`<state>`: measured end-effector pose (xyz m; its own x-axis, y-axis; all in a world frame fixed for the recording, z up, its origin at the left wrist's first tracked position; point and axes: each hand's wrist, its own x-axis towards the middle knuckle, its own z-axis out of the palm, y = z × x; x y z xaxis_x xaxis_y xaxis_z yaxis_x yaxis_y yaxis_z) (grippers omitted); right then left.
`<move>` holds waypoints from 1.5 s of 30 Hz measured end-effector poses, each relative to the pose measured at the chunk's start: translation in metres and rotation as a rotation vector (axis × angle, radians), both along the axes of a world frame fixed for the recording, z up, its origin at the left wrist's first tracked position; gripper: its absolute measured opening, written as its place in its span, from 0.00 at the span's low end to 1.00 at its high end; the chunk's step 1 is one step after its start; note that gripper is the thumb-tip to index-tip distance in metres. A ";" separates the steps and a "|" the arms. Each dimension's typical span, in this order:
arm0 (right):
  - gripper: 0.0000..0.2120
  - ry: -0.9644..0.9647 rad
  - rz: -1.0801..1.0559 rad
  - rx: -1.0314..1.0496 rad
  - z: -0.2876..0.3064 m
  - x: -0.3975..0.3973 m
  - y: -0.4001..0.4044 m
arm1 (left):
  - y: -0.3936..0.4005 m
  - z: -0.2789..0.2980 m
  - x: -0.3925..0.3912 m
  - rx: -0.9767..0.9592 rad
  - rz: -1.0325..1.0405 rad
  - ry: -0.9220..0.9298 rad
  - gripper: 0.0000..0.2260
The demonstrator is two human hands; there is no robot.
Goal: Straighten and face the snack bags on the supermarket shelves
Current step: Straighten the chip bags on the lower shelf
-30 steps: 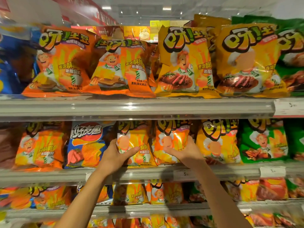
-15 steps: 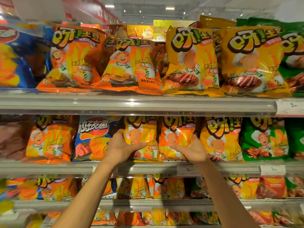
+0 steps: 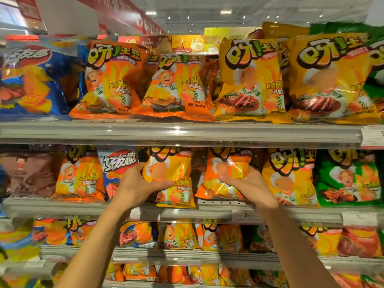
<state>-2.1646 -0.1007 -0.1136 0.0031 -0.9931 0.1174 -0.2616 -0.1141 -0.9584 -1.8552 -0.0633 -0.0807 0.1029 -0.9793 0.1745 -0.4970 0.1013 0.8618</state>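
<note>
Left hand (image 3: 133, 187) gripping yellow 呀!土豆 bag (image 3: 172, 177), right hand (image 3: 247, 183) seemingly clasping orange bag (image 3: 226, 175), beside 好友趣 bag (image 3: 119, 163)

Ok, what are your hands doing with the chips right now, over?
Left hand grips yellow bag, middle shelf. Right hand holds orange bag beside it. Blue bag crowds the left. Nothing blocking.

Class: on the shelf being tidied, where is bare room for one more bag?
Bare room: the dark gap between the yellow bag in the left hand and the orange bag under the right hand. Elsewhere bags crowd together.
</note>
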 end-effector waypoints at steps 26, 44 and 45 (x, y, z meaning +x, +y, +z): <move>0.40 0.160 -0.265 0.063 0.005 -0.132 0.116 | -0.036 -0.058 -0.158 0.064 -0.072 0.262 0.33; 0.37 0.121 -0.307 0.003 0.002 -0.072 0.128 | -0.024 -0.062 -0.131 -0.014 -0.283 -0.105 0.28; 0.35 0.122 -0.307 0.003 0.002 -0.061 0.128 | -0.019 -0.065 -0.121 -0.072 -0.231 -0.159 0.28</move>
